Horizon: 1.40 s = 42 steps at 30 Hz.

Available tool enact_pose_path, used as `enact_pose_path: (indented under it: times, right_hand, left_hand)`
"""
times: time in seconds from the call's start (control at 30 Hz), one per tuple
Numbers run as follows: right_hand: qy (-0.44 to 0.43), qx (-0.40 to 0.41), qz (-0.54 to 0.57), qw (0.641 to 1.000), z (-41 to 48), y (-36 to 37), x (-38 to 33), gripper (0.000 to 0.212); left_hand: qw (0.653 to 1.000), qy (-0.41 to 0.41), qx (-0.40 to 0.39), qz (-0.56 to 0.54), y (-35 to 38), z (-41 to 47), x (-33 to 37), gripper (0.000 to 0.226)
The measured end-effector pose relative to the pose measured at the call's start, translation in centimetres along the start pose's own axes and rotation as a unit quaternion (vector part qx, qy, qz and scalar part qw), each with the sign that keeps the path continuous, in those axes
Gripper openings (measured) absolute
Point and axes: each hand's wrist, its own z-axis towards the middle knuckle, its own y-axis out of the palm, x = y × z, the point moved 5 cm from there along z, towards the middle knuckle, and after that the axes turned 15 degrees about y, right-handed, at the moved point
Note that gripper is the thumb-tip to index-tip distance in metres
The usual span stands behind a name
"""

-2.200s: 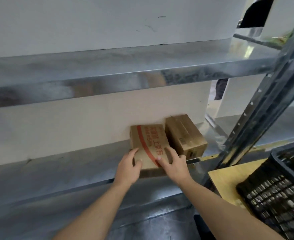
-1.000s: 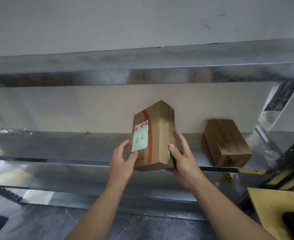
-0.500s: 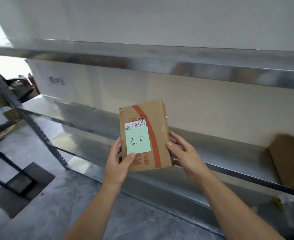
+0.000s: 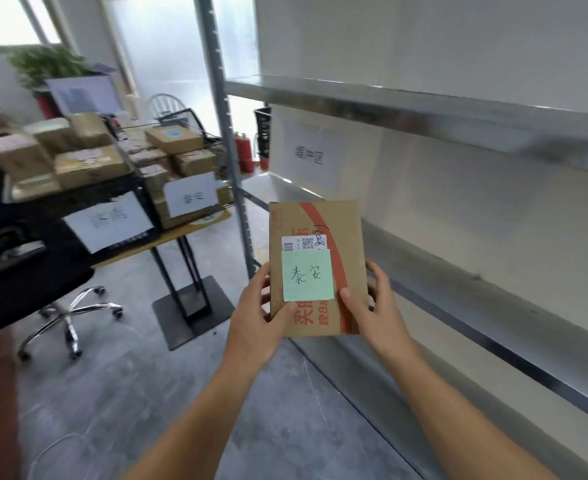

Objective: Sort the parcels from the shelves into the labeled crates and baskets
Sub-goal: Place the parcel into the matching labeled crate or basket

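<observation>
Cardboard parcel [image 4: 320,216] held up beside the metal shelves [image 4: 424,109].
The left hand [image 4: 256,323] grips the parcel's lower left edge, thumb on the front. The right hand [image 4: 379,306] grips the lower right edge, thumb pressed just beside a green handwritten note [image 4: 307,277] stuck below a white barcode label [image 4: 303,243]. The parcel is in the air, off the shelves to its right. Well to the left, a counter [image 4: 195,227] carries black baskets [image 4: 139,188] filled with boxes, white paper signs [image 4: 190,197] hanging on their fronts, and a black office chair [image 4: 25,282] stands near it.
</observation>
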Motion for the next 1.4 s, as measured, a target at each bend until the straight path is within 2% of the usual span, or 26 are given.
enact_pose_path:
  times: [0.2,0.3,0.43,0.63,0.73,0.93,1.0,1.13,1.3,1.4]
  right_hand:
    - [0.004,-0.076,0.008,0.997,5.2,10.1,-1.3,0.053]
    - [0.029,-0.112,0.005,0.993,8.8,14.9,-2.2,0.039]
    - [0.048,-0.142,-0.019,0.989,14.3,20.5,-3.4,0.037]
    - [0.043,-0.197,-0.039,0.979,23.0,27.8,-6.9,0.047]
    - [0.027,-0.218,-0.034,0.975,27.2,31.0,-9.3,0.051]
    - [0.027,-0.247,-0.041,0.968,33.2,36.2,-11.1,0.051]
    - [0.029,-0.252,-0.040,0.966,34.6,37.2,-11.2,0.052]
    - [0.032,-0.250,-0.028,0.967,37.5,39.1,-12.1,0.052]
    - [0.020,-0.217,-0.017,0.976,42.2,41.5,-13.4,0.046]
    - [0.000,-0.180,-0.016,0.984,45.9,42.8,-14.3,0.051]
  left_hand:
    - [0.995,-0.011,0.040,0.089,-9.0,2.8,-3.1,0.050]
    - [0.977,-0.043,0.084,0.190,-13.8,4.5,-4.6,0.049]
    - [0.937,-0.041,0.140,0.318,-20.2,7.0,-6.2,0.052]
    - [0.855,-0.068,0.138,0.496,-27.2,13.6,-9.4,0.052]
    - [0.816,-0.087,0.119,0.558,-29.6,17.4,-11.1,0.054]
    - [0.750,-0.105,0.030,0.652,-33.2,22.8,-14.3,0.056]
    - [0.745,-0.117,0.033,0.656,-34.7,24.1,-15.3,0.056]
    - [0.757,-0.136,0.053,0.637,-36.6,26.7,-17.9,0.054]
    - [0.784,-0.136,0.051,0.603,-38.4,30.6,-22.2,0.055]
    - [0.800,-0.120,0.056,0.586,-40.0,33.8,-25.0,0.056]
